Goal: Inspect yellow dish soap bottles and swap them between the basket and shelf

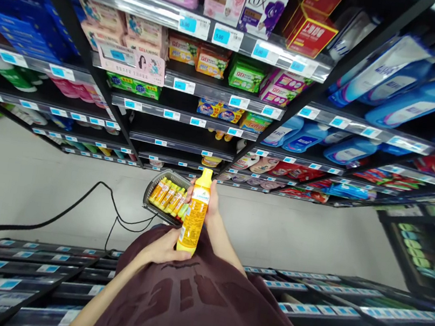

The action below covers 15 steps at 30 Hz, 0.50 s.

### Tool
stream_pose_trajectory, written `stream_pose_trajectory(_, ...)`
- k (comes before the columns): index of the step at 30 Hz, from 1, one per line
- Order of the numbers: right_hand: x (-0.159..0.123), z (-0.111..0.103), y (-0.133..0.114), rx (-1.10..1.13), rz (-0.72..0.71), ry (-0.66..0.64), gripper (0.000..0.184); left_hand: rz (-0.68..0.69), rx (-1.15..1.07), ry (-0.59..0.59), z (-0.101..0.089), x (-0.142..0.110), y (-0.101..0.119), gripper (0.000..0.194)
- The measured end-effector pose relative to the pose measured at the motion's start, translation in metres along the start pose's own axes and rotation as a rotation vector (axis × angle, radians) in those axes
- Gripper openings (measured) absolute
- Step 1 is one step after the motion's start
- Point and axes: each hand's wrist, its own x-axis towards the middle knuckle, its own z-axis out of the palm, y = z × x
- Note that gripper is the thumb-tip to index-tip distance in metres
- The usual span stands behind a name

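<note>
A yellow bottle (196,211) with a yellow cap and an orange label is held upright in front of my chest. My left hand (166,248) grips it at the base, thumb across the bottom. Around its upper part, just below the cap, my right hand (214,198) is closed, with some fingers hidden behind the bottle. Below and to the left, a dark basket (147,202) stands on the floor, partly hidden by the bottle and my hand. Several similar yellow bottles (167,196) lie in it side by side.
Ahead stands a shelf rack (227,99) with boxed soaps and price tags. Blue bottles (426,101) fill the shelves at right. A black cable (86,192) trails across the grey floor (293,229) at left. More shelving (34,266) is close behind me.
</note>
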Motion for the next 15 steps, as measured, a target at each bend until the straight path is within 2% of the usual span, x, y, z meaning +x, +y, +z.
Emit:
stream_pose_trajectory(3, 0.0015, 0.0052, -0.0018, -0.021, 0.026, 0.06, 0.071, 0.026, -0.004, 0.039, 0.0015, -0.0006, -0.0023, 0.044)
stream_pose_trajectory(15, 0.0037, 0.008, -0.0051, 0.032, 0.066, 0.11, 0.07, 0.008, -0.012, 0.046, 0.0003, -0.0009, -0.0043, 0.048)
